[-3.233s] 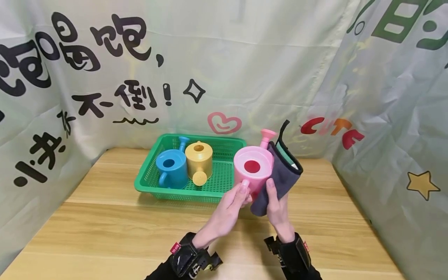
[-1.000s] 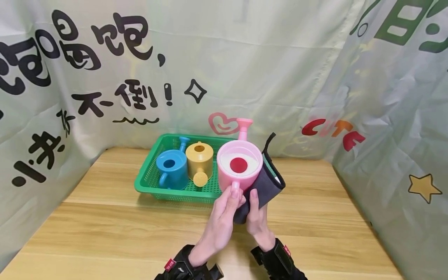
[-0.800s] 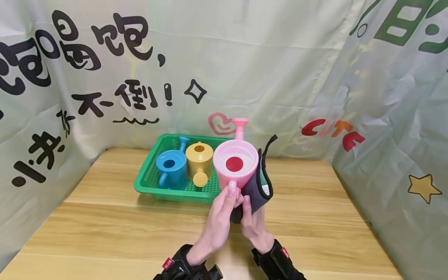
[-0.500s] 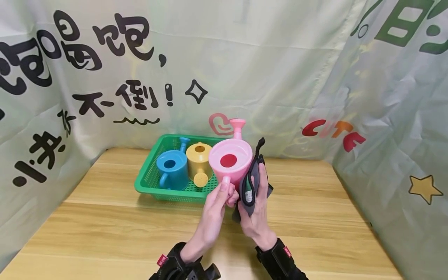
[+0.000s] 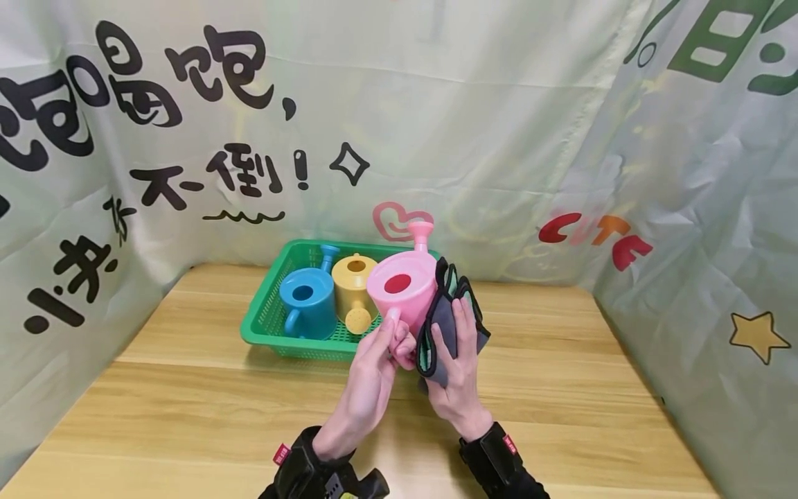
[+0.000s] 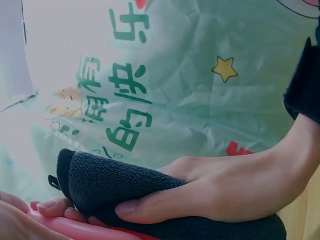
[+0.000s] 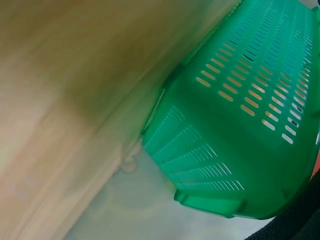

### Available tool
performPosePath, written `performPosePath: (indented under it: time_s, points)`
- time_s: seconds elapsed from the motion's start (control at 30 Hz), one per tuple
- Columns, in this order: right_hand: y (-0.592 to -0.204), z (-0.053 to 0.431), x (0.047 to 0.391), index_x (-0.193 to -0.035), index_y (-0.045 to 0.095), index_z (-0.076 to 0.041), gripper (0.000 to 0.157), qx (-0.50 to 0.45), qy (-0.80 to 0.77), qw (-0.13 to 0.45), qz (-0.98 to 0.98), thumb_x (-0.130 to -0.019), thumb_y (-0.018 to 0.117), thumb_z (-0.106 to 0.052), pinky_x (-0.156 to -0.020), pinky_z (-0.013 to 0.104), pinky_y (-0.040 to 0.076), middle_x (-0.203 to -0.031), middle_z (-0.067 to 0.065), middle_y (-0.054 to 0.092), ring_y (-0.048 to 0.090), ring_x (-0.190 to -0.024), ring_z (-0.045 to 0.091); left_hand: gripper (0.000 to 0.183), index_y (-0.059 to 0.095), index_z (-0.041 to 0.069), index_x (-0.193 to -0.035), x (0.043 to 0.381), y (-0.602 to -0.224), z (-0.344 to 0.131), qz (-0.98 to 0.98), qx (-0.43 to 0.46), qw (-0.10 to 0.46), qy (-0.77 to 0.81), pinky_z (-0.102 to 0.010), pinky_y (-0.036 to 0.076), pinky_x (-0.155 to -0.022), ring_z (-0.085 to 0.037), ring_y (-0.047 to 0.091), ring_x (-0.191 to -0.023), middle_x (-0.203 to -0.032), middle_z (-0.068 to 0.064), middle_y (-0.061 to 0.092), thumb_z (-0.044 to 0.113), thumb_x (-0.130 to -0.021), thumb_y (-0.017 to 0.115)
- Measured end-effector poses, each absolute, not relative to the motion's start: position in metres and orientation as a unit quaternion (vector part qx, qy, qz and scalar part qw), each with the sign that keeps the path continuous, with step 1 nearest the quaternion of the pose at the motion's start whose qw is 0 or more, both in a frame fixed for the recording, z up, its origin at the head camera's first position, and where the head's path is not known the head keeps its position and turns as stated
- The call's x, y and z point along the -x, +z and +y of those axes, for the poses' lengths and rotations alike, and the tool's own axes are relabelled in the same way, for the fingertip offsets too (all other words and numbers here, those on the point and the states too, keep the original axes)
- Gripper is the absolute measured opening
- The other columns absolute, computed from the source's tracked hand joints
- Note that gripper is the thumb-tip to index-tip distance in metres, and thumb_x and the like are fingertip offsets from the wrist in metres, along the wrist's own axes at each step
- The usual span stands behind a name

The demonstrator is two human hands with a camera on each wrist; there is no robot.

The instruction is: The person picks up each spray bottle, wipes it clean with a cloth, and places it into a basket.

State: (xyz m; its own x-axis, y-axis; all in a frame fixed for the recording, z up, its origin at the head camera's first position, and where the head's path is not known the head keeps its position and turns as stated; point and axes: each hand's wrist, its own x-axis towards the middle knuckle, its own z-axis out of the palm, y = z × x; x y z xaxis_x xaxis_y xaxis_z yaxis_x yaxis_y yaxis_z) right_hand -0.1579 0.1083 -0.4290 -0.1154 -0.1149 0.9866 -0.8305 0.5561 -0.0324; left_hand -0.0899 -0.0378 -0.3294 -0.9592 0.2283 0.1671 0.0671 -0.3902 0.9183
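Observation:
My left hand (image 5: 368, 381) grips the handle of a pink watering can (image 5: 408, 308), held up over the right part of the green basket, its spout pointing away. With my right hand (image 5: 458, 381) I hold a folded grey cloth (image 5: 444, 326) with black edging and a green inner side against the can's right wall. In the left wrist view, the right thumb lies over the dark cloth (image 6: 115, 175) next to the pink can (image 6: 90, 230). Only a dark cloth edge (image 7: 290, 220) shows in the right wrist view; neither hand is visible there.
A green perforated basket (image 5: 262, 326) stands at the back of the wooden table (image 5: 206, 416). Inside it, on the left, are a blue watering can (image 5: 309, 308) and a yellow one (image 5: 355, 284). A printed curtain (image 5: 486, 138) hangs behind and at both sides.
The pink can has moved left, over the basket's right part, and lately dipped slightly. The cloth has been refolded, and my right fingers have shifted over its outer face.

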Motion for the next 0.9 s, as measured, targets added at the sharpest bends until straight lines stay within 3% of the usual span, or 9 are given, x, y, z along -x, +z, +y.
performPosePath:
  time_s: [0.37,0.47,0.6,0.73,0.9]
  points:
    - [-0.417,0.109,0.154,-0.148,0.048,-0.007,0.053,-0.348,0.329,0.552,-0.682,-0.103,0.044,-0.035,-0.125,0.049,0.023,-0.153,0.03,0.039,0.033,-0.147,0.046,0.035,0.04,0.011,-0.089,0.09,-0.331,-0.038,0.538,-0.149,0.057,0.828,-0.022,0.042,-0.079,-0.01,0.044,-0.081,-0.083,0.001,0.04,0.034,-0.111,0.028]
    - [-0.414,0.111,0.151,-0.147,0.046,0.001,0.054,-0.352,0.36,0.511,-0.697,-0.104,0.043,-0.032,-0.126,0.041,0.026,-0.152,0.033,0.039,0.035,-0.149,0.039,0.036,0.039,0.009,-0.087,0.09,-0.334,-0.034,0.547,-0.157,0.059,0.82,-0.021,0.041,-0.074,-0.011,0.044,-0.077,-0.08,0.0,0.04,0.032,-0.111,0.027]
    - [-0.413,0.11,0.145,-0.15,0.034,0.009,0.057,-0.349,0.447,0.41,-0.714,-0.103,0.047,-0.02,-0.125,0.029,0.026,-0.157,0.03,0.034,0.035,-0.151,0.024,0.04,0.037,0.002,-0.085,0.091,-0.34,-0.028,0.577,-0.162,0.037,0.799,-0.02,0.036,-0.069,-0.01,0.042,-0.073,-0.077,-0.003,0.038,0.03,-0.112,0.024]
    - [-0.413,0.109,0.14,-0.156,0.024,0.004,0.065,-0.329,0.521,0.336,-0.712,-0.096,0.049,0.0,-0.124,0.023,0.024,-0.163,0.022,0.029,0.033,-0.152,0.016,0.043,0.04,-0.006,-0.087,0.093,-0.346,-0.022,0.626,-0.165,-0.008,0.762,-0.018,0.035,-0.066,-0.008,0.042,-0.071,-0.076,-0.007,0.04,0.025,-0.112,0.024]
    - [-0.412,0.107,0.138,-0.157,0.027,-0.001,0.066,-0.309,0.559,0.312,-0.703,-0.093,0.044,0.009,-0.123,0.021,0.027,-0.164,0.012,0.033,0.035,-0.151,0.012,0.043,0.044,-0.007,-0.09,0.094,-0.351,-0.018,0.651,-0.163,-0.04,0.74,-0.018,0.033,-0.061,-0.005,0.041,-0.067,-0.074,-0.007,0.041,0.023,-0.112,0.024]
